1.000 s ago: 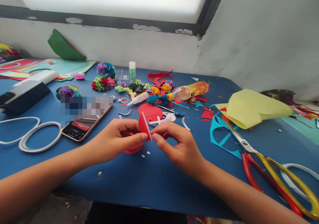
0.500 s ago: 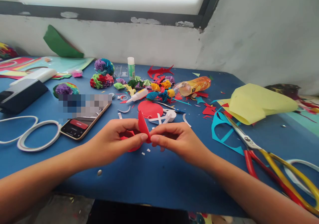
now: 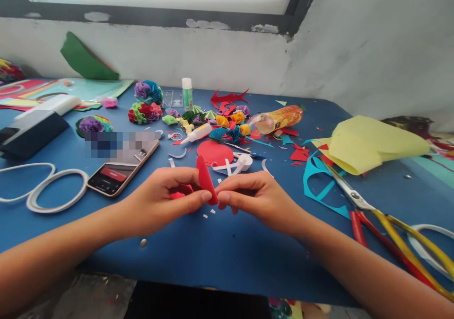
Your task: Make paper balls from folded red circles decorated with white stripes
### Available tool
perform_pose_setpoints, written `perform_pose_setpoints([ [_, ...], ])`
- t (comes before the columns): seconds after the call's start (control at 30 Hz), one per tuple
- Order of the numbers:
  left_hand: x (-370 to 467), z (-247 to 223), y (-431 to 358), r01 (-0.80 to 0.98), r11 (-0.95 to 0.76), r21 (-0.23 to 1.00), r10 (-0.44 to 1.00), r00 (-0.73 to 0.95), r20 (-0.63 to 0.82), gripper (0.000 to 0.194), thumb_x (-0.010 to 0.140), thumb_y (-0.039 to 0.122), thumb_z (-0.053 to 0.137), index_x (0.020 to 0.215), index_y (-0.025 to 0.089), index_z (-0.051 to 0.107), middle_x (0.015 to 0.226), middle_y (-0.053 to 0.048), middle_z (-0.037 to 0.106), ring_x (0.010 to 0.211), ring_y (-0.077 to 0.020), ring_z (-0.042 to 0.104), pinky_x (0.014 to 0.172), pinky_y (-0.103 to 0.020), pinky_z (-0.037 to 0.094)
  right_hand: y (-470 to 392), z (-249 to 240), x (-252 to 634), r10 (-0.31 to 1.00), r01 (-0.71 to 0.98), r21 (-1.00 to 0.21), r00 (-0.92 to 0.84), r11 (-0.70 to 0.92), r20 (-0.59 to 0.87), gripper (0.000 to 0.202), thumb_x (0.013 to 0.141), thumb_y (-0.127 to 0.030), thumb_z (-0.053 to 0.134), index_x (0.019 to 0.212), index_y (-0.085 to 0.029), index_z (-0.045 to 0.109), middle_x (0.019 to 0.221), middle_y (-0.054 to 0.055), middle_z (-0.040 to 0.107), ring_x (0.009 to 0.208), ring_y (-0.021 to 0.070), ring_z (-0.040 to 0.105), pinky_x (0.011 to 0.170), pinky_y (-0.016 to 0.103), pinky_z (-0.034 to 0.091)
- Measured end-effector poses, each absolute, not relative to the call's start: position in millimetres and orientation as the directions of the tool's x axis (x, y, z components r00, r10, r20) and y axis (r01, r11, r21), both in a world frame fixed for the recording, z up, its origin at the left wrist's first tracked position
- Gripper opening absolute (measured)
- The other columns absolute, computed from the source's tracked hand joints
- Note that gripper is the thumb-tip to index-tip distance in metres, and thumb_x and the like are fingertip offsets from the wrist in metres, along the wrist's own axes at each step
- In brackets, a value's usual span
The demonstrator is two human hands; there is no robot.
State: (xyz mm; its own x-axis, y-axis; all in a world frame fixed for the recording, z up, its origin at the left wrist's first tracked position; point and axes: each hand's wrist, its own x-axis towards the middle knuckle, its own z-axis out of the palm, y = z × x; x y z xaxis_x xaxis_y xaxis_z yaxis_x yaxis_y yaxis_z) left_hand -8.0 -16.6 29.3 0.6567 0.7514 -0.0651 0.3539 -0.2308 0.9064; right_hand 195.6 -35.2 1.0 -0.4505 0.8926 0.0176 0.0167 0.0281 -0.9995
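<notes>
Between thumb and fingers, my left hand (image 3: 179,193) holds a red paper piece (image 3: 205,179) tilted on edge above the table. My right hand (image 3: 253,193) is closed in a pinch at the lower right edge of that paper; whether something small is in its fingertips is hidden. Another red paper piece (image 3: 182,192) lies under my left hand, partly covered. Just beyond the hands are a red paper circle (image 3: 214,152), white paper strips (image 3: 237,164) and a white glue bottle (image 3: 197,133).
Large scissors (image 3: 358,200) with red and yellow handles lie at right, beside yellow paper (image 3: 372,141) and blue scraps (image 3: 314,179). A phone (image 3: 120,172) and white paper coils (image 3: 58,191) lie left. Further back stand a glue stick (image 3: 187,94) and an orange-labelled bottle (image 3: 280,119).
The red paper has turned slightly, so more of its face shows. Both hands keep nearly the same place; the whole view has shifted a little.
</notes>
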Motion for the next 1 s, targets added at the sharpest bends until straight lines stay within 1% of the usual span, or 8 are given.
perform_pose_setpoints([
  [0.23, -7.6, 29.5, -17.0, 0.353, -0.216, 0.910, 0.748, 0.659, -0.079, 0.020, 0.085, 0.033, 0.054, 0.083, 0.015, 0.064, 0.075, -0.003, 0.063, 0.067, -0.0128, 0.056, 0.061, -0.022, 0.047, -36.0, -0.9, 196.8, 0.894, 0.030, -0.999, -0.447, 0.041, 0.023, 0.016, 0.078, -0.030, 0.065, 0.086, -0.021, 0.075, 0.066, 0.001, 0.065, 0.057, 0.0108, 0.054, 0.050, 0.022, 0.044],
  [0.33, -7.7, 30.5, -17.9, 0.353, -0.209, 0.912, 0.756, 0.650, -0.078, 0.020, 0.084, 0.033, 0.055, 0.082, 0.015, 0.064, 0.075, -0.003, 0.063, 0.069, -0.0135, 0.057, 0.062, -0.023, 0.048, -37.1, 0.1, 197.3, 0.889, 0.017, -0.999, -0.457, 0.043, 0.030, 0.016, 0.075, -0.031, 0.068, 0.086, -0.021, 0.074, 0.070, 0.001, 0.068, 0.059, 0.0112, 0.056, 0.051, 0.022, 0.045],
  [0.43, -7.5, 31.2, -18.4, 0.362, -0.202, 0.910, 0.763, 0.641, -0.086, 0.021, 0.084, 0.034, 0.055, 0.082, 0.015, 0.064, 0.076, -0.003, 0.063, 0.068, -0.0136, 0.057, 0.062, -0.023, 0.049, -37.7, 0.8, 196.9, 0.893, 0.041, -0.997, -0.448, 0.069, 0.044, 0.017, 0.072, -0.031, 0.071, 0.086, -0.021, 0.074, 0.073, 0.002, 0.070, 0.063, 0.0135, 0.059, 0.053, 0.024, 0.046],
  [0.67, -7.9, 29.8, -18.0, 0.348, -0.194, 0.917, 0.760, 0.645, -0.084, 0.020, 0.084, 0.034, 0.056, 0.084, 0.016, 0.065, 0.073, -0.002, 0.061, 0.069, -0.0142, 0.058, 0.063, -0.023, 0.049, -35.9, -0.9, 197.7, 0.887, 0.104, -0.981, -0.451, 0.164, 0.100, 0.018, 0.076, -0.032, 0.067, 0.088, -0.021, 0.074, 0.075, 0.002, 0.072, 0.065, 0.0156, 0.062, 0.054, 0.025, 0.048],
  [0.77, -8.2, 28.8, -17.7, 0.342, -0.206, 0.917, 0.758, 0.648, -0.072, 0.020, 0.084, 0.035, 0.056, 0.082, 0.016, 0.064, 0.072, -0.002, 0.061, 0.069, -0.0138, 0.058, 0.063, -0.023, 0.049, -35.9, 0.1, 198.5, 0.881, 0.146, -0.957, -0.443, 0.252, 0.165, 0.015, 0.078, -0.030, 0.065, 0.086, -0.021, 0.074, 0.074, 0.002, 0.072, 0.065, 0.0155, 0.062, 0.054, 0.026, 0.048],
  [0.83, -8.2, 27.9, -17.6, 0.351, -0.210, 0.913, 0.766, 0.640, -0.070, 0.021, 0.084, 0.035, 0.055, 0.080, 0.016, 0.063, 0.072, -0.002, 0.061, 0.068, -0.0133, 0.057, 0.062, -0.022, 0.049, -37.0, 1.0, 198.1, 0.870, 0.178, -0.922, -0.430, 0.344, 0.241, 0.011, 0.080, -0.026, 0.064, 0.085, -0.022, 0.073, 0.073, 0.001, 0.071, 0.063, 0.0147, 0.062, 0.055, 0.025, 0.049],
  [1.0, -7.4, 23.2, -17.0, 0.368, -0.241, 0.898, 0.778, 0.626, -0.048, 0.021, 0.083, 0.035, 0.056, 0.080, 0.016, 0.064, 0.075, -0.002, 0.064, 0.064, -0.0118, 0.056, 0.057, -0.020, 0.047, -42.2, -0.4, 193.3, 0.797, 0.291, -0.763, -0.404, 0.578, 0.449, 0.009, 0.080, -0.017, 0.059, 0.080, -0.020, 0.067, 0.071, 0.001, 0.067, 0.061, 0.0129, 0.060, 0.057, 0.025, 0.049],
])
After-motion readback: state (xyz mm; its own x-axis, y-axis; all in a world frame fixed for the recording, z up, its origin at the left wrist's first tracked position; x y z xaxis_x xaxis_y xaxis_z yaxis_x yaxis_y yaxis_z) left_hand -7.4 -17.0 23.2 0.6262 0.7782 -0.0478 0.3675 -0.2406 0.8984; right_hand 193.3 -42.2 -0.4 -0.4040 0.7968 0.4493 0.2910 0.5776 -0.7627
